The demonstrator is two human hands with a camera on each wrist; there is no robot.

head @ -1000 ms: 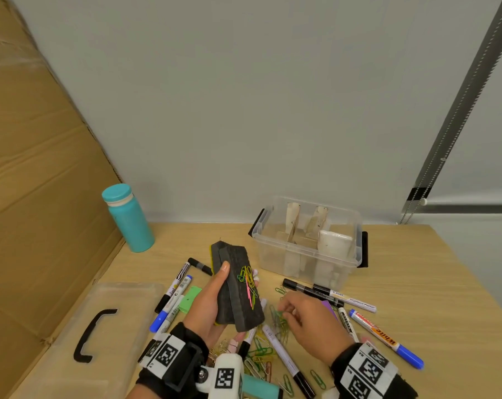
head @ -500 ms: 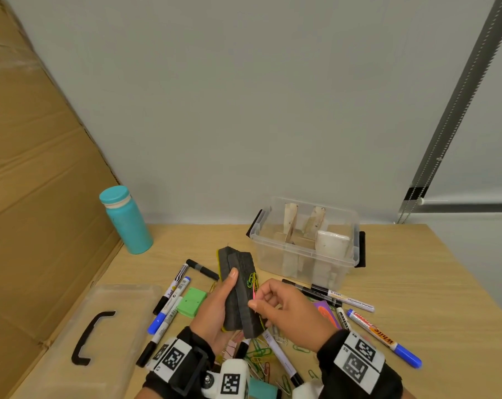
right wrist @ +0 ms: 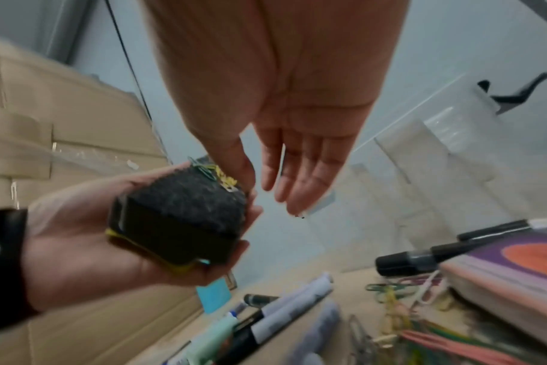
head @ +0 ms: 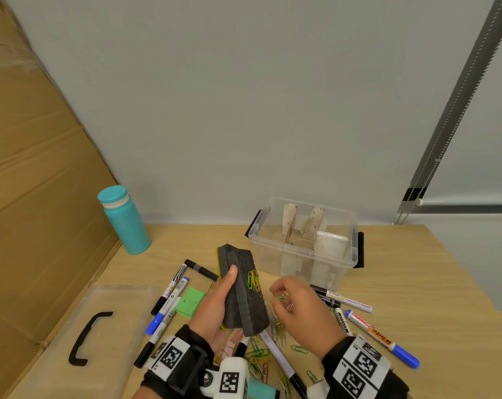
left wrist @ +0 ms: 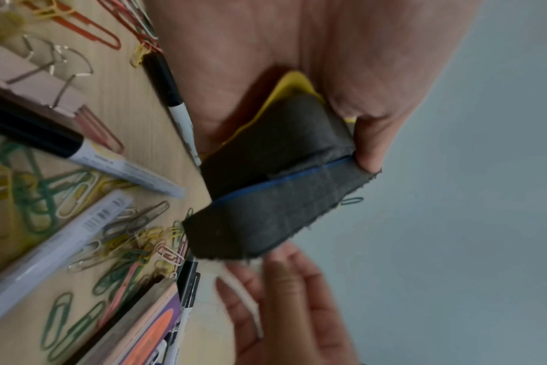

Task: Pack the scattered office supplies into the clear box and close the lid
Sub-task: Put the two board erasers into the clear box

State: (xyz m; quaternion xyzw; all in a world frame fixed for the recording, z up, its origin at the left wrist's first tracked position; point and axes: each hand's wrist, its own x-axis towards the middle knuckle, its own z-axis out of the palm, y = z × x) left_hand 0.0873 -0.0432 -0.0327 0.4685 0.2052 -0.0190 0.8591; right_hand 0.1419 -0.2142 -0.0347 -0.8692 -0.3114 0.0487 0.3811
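My left hand (head: pixel 215 308) grips a dark felt eraser (head: pixel 244 295) with a yellow back, held tilted above the table. Several coloured paper clips (head: pixel 254 281) cling to its top face. My right hand (head: pixel 297 308) hovers just right of the eraser with relaxed fingers and holds nothing; in the right wrist view its fingers (right wrist: pixel 297 177) are straight, the thumb close to the clips. The clear box (head: pixel 347 254) stands open behind, with cardboard dividers and a white item inside. Its lid (head: pixel 57 355), with a black handle, lies at the left. Markers (head: pixel 383 336) and loose clips (head: pixel 258 355) lie scattered.
A teal bottle (head: pixel 124 221) stands at the back left beside a leaning cardboard sheet (head: pixel 28 197). A green block (head: pixel 189 302) lies among the left markers. A purple and orange pad (right wrist: pixel 515 266) lies near the right hand. Bare tabletop (head: pixel 431 283) extends right of the box.
My right hand has let go of the clips on the eraser and drawn away to the right, opening its fingers. The left hand still holds the eraser, now a little higher.
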